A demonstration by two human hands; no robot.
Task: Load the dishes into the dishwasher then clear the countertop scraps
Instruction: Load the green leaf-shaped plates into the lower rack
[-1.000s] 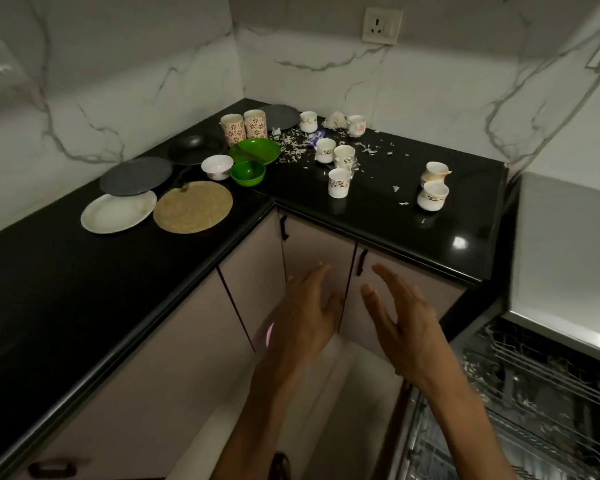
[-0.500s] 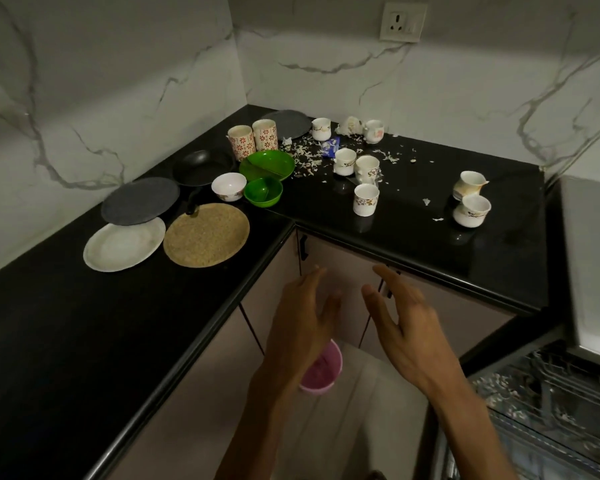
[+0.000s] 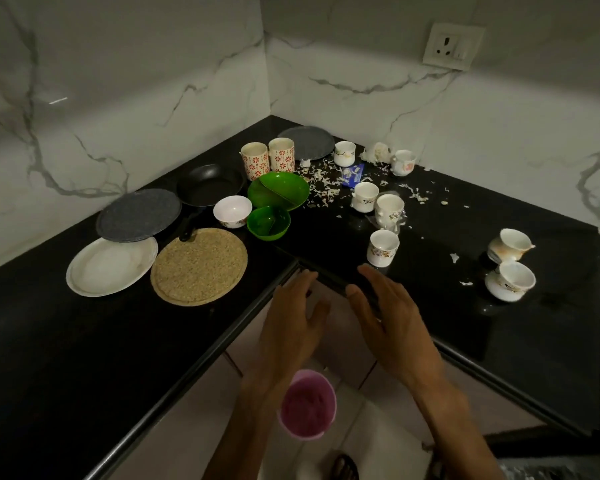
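Observation:
Dishes crowd the corner of the black countertop (image 3: 84, 341): a white plate (image 3: 111, 266), a grey plate (image 3: 138, 214), a black pan (image 3: 210, 183), a white bowl (image 3: 232, 211), two green bowls (image 3: 278, 190), two red-patterned mugs (image 3: 269, 160) and several white cups, the nearest cup (image 3: 382, 247) just beyond my right hand. White scraps (image 3: 321, 183) litter the back corner. My left hand (image 3: 293, 327) and my right hand (image 3: 392, 317) hover open and empty at the counter's front edge.
A round woven mat (image 3: 199, 265) lies beside the white plate. A pink bin (image 3: 307, 403) stands on the floor below my hands. Two more cups (image 3: 510, 265) sit at the right. A wall socket (image 3: 452, 46) is above. The dishwasher is almost out of frame at the bottom right.
The view has swung left and up, away from the open dishwasher. Both hands have risen from in front of the cabinet doors to the counter's edge, still empty.

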